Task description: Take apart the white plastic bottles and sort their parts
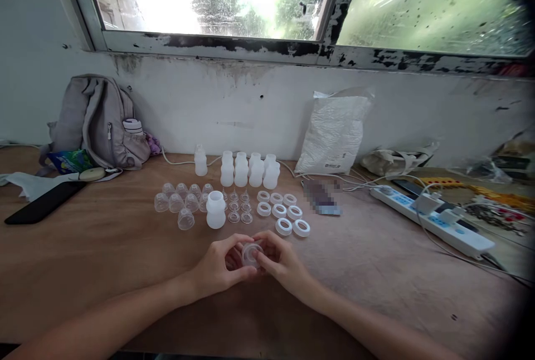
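Note:
My left hand [217,266] and my right hand [282,259] meet close to the front of the table. Between their fingertips they grip a pale bottle ring [249,254] with what looks like a clear nipple in it; fingers cover part of it. Just beyond stands an open, frosted baby bottle [215,212]. Right of that bottle lie several clear silicone nipples [234,217], then rows of white bottle rings [284,227]. Several clear dome caps [186,219] are grouped to the left.
Several frosted bottles [241,169] line up at the back, with a capped bottle [200,160] left of them. A white plastic bag [332,134] leans on the wall. At right lies a power strip [434,223] with cables; at left, a grey backpack [98,123] and black flat object [44,203].

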A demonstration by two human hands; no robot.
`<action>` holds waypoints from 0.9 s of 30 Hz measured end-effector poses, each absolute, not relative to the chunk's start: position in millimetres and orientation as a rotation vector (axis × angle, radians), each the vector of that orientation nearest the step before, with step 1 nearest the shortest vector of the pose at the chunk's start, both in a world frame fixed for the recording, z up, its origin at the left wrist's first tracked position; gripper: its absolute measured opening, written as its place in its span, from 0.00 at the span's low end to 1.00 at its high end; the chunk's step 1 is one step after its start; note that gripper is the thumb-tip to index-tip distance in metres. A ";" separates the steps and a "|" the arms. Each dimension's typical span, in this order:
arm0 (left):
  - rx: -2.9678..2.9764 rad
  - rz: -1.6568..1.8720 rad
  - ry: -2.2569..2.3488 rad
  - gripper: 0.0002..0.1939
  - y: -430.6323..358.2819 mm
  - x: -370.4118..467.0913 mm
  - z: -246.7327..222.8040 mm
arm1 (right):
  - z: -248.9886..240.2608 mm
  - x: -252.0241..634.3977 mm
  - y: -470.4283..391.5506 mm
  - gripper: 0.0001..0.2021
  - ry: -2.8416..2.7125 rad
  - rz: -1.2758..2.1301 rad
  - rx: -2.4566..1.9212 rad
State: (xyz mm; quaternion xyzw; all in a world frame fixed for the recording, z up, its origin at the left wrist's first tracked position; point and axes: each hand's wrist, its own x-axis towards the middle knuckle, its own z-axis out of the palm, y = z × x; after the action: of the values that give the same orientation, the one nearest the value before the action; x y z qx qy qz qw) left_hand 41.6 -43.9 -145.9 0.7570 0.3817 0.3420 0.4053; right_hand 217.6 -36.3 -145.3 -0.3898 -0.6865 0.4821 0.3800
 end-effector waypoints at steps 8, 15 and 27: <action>1.723 0.949 1.010 0.15 -44.0 44.8 -145.9 | -140.3 217.6 -37.3 0.11 -1.778 1.271 -0.974; 1.776 0.988 1.103 0.08 -42.6 48.0 -146.7 | -143.6 211.4 -41.2 0.08 -1.741 1.254 -0.994; 1.757 0.929 1.080 0.09 -46.9 50.5 -138.5 | -142.2 209.4 -41.6 0.05 -1.708 1.321 -0.979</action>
State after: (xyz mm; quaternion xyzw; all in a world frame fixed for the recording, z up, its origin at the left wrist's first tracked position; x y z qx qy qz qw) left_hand 50.5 -46.9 -138.5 0.7029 0.4320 0.3717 0.4256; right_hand 209.4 -41.6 -142.2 -0.3828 -0.6675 0.5164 0.3759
